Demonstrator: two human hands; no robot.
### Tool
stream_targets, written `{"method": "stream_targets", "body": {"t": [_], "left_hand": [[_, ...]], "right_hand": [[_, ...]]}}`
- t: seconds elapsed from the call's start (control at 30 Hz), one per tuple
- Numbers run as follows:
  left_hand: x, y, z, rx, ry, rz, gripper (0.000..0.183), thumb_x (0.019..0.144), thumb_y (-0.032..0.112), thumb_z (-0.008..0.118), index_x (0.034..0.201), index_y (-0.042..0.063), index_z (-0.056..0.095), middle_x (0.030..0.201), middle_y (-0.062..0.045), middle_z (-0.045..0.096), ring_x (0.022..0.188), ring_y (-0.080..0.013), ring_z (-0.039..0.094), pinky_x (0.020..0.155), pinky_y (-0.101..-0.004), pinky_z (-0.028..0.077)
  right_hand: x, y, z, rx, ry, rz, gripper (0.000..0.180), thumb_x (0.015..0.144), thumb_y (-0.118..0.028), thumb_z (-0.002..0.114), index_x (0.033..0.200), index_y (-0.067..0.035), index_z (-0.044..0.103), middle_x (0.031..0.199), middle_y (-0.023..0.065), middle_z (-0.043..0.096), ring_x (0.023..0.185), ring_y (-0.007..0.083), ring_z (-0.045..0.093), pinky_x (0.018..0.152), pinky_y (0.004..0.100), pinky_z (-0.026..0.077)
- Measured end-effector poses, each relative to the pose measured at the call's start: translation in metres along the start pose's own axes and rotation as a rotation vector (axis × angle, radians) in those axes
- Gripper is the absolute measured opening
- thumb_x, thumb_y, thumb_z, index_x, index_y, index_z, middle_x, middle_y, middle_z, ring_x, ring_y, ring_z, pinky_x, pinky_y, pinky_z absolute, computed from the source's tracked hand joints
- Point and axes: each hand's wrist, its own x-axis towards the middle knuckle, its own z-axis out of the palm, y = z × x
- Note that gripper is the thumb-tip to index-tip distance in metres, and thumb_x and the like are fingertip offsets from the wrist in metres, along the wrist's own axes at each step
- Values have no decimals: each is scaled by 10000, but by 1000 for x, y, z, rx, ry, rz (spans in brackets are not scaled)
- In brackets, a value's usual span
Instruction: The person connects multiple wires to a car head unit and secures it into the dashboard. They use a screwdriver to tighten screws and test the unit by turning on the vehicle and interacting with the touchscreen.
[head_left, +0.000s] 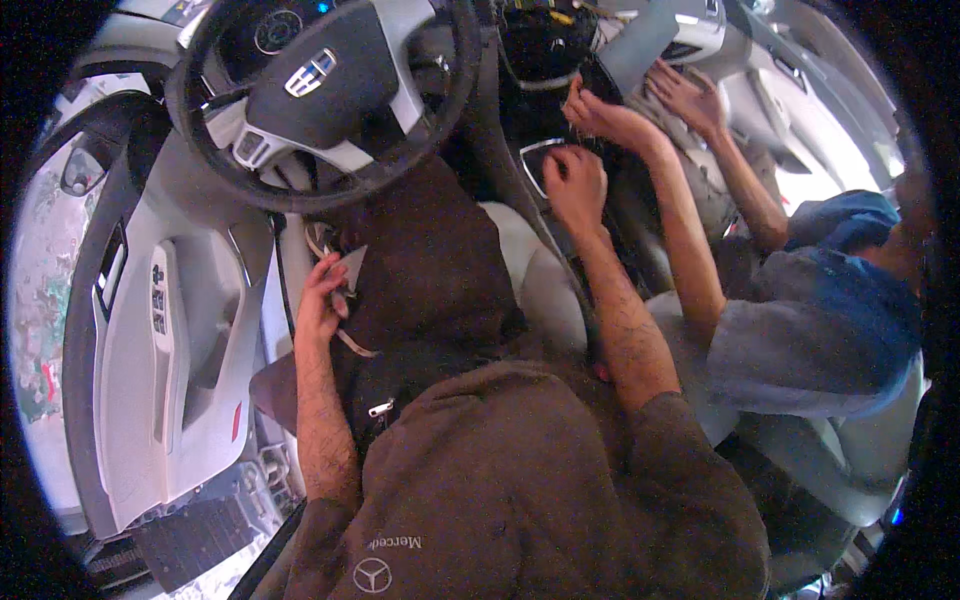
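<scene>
My left hand (324, 298) rests over my left thigh, its fingers closed on a small flat grey piece (355, 267) with a pointed corner. A thin pale cord or strap (355, 345) lies beside that hand. Over the centre console (556, 231) is my right hand (577, 186), fingers curled, beside a dark panel with a bright metal rim (531, 169). Whether it holds anything small cannot be seen. Ahead of it, the middle of the dashboard is a dark opening (551, 45) with wires in it.
A steering wheel (176, 97) stands before me, and the driver's door (139, 360) is open on the left. In the passenger seat, another person's hands (600, 120) (690, 101) reach towards the console near a flat grey panel (640, 45).
</scene>
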Motion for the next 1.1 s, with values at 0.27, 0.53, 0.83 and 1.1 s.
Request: {"method": "stream_targets", "body": {"t": [0.27,0.53,0.83,1.1], "left_hand": [[27,-31,26,-140,29,-83,402,836,41,548,1230,113,573,1029,-21,588,848,-104,521,485,-197,358],[27,-48,-34,-134,159,-36,394,844,47,567,1232,114,569,1003,-30,616,844,-154,556,765,-269,459],[19,-32,-2,-219,266,-35,371,822,34,562,1187,98,590,992,-12,600,692,-83,532,464,-209,367],[23,-48,-33,-213,206,-41,449,819,61,599,1262,114,553,1059,-32,607,855,-154,556,662,-285,473]], "right_hand": [[52,190,23,519,-130,528,396,887,-195,635,1211,23,568,1196,98,596,1063,195,543,910,304,399],[68,71,35,218,-220,565,472,807,-339,666,1065,54,619,1077,219,650,1026,369,608,887,407,446],[70,152,74,283,31,219,233,827,-157,654,943,43,625,942,157,659,850,252,625,776,360,470],[73,193,55,360,-18,350,319,840,-226,670,966,65,636,883,147,690,763,269,625,720,404,472]]}}
